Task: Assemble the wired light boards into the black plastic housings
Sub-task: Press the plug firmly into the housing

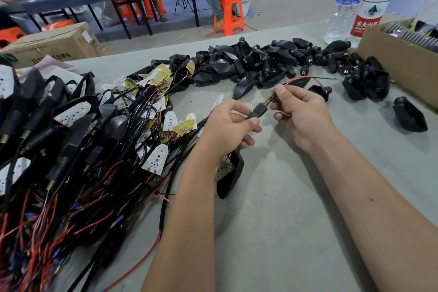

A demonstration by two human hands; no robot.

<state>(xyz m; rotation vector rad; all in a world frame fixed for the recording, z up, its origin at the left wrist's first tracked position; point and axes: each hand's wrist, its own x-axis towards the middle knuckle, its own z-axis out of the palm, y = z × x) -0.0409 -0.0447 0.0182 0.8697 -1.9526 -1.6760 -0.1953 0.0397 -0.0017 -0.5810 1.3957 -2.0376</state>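
**Workshop bench, housing stem in my two hands**

Head view: grey table [296, 208] in a workshop, other workers seated at a far table on orange stools. My left hand [227, 128] pinches the black housing [231, 173] by its stem, thumb and fingers curled round it; housing body hangs below the hand, light board just showing inside. My right hand [301, 114] pinches the threaded end and the red and black wires [301, 78] coming out of it. Pile of empty housings [260, 61] beyond. Tangle of wired light boards [94, 140] at left. Cardboard box [391, 64] and two water bottles [355, 2] at right.
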